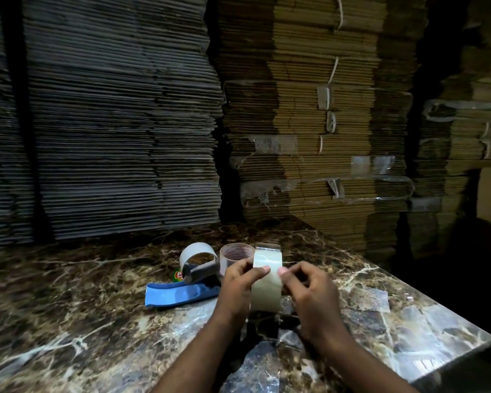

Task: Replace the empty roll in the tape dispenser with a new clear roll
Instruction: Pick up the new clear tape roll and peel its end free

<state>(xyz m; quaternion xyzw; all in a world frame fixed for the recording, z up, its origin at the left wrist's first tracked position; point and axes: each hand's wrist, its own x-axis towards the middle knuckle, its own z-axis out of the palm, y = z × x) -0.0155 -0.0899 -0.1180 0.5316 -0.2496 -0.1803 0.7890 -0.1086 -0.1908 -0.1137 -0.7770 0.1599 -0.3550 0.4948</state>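
From the head camera, two bare hands meet over a dark marble table [82, 321]. One clear roll [267, 282] stands on edge between them. The left hand [238, 282] is closed on its left side, thumb on the outer face; the right hand [309, 296] pinches at that face from the right, thumb tip just beside the left thumb. Below the fingers the roll appears to sit on one dark tape dispenser [262, 326], mostly hidden. Just beyond the left fingers stands one empty roll [236, 255], a bare see-through core. Left of that sits a second dispenser [199, 265] with a blue handle [179, 295] lying toward the left. Behind the fingers rise four stacks of flattened cardboard [309, 137].
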